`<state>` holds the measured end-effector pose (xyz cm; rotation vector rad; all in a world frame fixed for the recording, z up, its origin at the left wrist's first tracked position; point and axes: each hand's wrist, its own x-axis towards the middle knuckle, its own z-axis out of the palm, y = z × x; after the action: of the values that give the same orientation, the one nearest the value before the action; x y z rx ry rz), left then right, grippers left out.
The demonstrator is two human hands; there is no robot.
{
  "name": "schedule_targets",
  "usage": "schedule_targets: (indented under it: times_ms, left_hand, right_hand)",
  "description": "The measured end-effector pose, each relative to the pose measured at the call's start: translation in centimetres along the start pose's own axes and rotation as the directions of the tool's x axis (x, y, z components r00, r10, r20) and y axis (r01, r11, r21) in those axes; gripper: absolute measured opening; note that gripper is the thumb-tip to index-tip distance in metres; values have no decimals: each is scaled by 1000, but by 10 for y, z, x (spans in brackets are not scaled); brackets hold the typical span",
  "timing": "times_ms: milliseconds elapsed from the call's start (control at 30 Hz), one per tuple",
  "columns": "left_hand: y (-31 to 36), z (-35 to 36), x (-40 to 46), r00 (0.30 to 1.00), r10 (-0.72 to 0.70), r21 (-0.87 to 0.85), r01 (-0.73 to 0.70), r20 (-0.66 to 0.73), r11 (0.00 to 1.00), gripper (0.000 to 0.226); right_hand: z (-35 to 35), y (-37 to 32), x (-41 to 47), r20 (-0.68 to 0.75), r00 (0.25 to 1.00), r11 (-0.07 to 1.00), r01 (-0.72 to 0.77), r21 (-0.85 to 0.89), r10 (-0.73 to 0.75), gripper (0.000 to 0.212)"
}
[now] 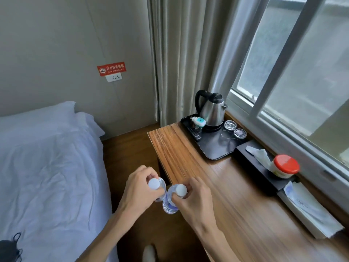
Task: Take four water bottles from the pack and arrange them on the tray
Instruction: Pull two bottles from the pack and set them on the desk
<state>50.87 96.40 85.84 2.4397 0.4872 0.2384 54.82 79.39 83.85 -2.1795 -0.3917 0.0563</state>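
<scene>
Clear bottles in both our hands: left hand [138,190] pinches one bottle [157,186] by its neck, right hand [194,197] pinches the other [171,201]. Black tray [213,148] sits at one o'clock on the desk [217,186].

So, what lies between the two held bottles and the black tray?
Only bare wooden desk, in the head view, between bottles and tray.
</scene>
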Motion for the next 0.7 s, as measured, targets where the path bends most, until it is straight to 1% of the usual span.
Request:
schedule_targets:
  times_ms: [133,300,400,500,633,700]
  left_hand:
    - [-5,-4,77,995,86,-5,-86,44,996,32]
    - [-19,0,174,958,213,-34,-211,193,977,30]
    - [-22,8,227,920,270,-72,-260,284,963,27]
    - [-19,23,268,867,341,-97,-329,362,939,24]
    - [-8,46,308,797,421,-142,-401,433,905,25]
    - [0,56,324,778,448,-156,-425,441,892,24]
  right_hand:
    - [23,-4,60,-99,994,999,-49,-12,47,24]
    - [50,-2,121,-250,954,985,-171,-3,165,22]
    - [64,0,152,-346,903,965,-263,16,253,20]
    - [73,2,175,-422,843,934,-356,24,332,18]
    - [74,5,202,-510,765,901,-429,54,395,18]
    - [72,9,215,-541,735,890,-453,57,408,17]
